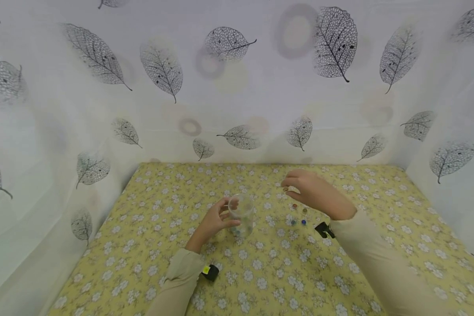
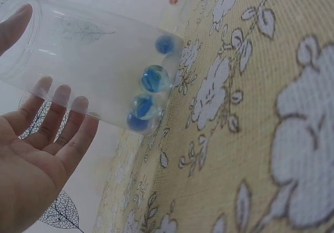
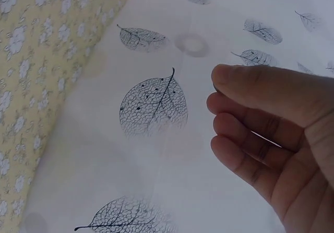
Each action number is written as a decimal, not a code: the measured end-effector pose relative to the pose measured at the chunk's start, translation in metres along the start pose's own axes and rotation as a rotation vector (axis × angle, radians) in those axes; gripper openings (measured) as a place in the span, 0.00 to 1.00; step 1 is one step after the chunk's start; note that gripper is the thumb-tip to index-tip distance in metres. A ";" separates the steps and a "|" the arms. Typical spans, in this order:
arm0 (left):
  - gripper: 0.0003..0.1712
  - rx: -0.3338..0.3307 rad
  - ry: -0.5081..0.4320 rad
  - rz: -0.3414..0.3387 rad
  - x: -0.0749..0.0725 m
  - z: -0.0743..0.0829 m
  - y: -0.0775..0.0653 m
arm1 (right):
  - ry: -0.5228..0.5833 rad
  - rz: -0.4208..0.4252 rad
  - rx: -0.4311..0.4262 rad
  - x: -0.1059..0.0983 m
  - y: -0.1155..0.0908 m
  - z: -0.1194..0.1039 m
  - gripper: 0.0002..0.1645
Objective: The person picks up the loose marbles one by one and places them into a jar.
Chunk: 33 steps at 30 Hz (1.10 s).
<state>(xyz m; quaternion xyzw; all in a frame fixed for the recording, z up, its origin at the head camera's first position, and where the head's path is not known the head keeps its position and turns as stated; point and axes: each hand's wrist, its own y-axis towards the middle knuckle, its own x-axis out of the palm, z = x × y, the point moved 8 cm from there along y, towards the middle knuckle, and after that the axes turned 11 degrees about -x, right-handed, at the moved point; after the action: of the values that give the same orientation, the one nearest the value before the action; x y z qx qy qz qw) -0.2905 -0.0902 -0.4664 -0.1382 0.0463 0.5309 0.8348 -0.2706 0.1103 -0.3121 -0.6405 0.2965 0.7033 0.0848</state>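
On the flowered surface (image 1: 268,285), the left grip (image 1: 215,220), spread to the jar's width, curls round an upright jar (image 1: 246,217) with blue marbles (image 2: 155,78) at its bottom. Near four loose marbles (image 1: 303,222), the nearly closed right grip (image 1: 310,189) pinches a brown marble (image 1: 285,188).

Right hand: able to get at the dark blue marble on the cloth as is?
Probably not yet: the dark blue marble lies uncovered in easy-looking reach, but the right hand seems to pinch a small brownish marble, likely needing release first.
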 end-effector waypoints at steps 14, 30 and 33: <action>0.39 -0.015 -0.016 -0.002 0.000 -0.002 0.000 | 0.033 0.006 -0.101 0.011 0.041 -0.031 0.09; 0.37 0.050 -0.015 -0.021 0.001 0.003 -0.001 | 0.095 -0.092 -0.104 0.045 0.068 -0.041 0.06; 0.38 0.048 -0.011 -0.020 0.001 0.003 -0.002 | 0.094 -0.107 -0.102 0.049 0.069 -0.040 0.05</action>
<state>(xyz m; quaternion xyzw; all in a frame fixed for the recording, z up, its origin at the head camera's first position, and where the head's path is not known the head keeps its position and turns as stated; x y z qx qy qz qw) -0.2887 -0.0890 -0.4635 -0.1156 0.0530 0.5220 0.8434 -0.2791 0.0202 -0.3375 -0.6911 0.2292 0.6813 0.0754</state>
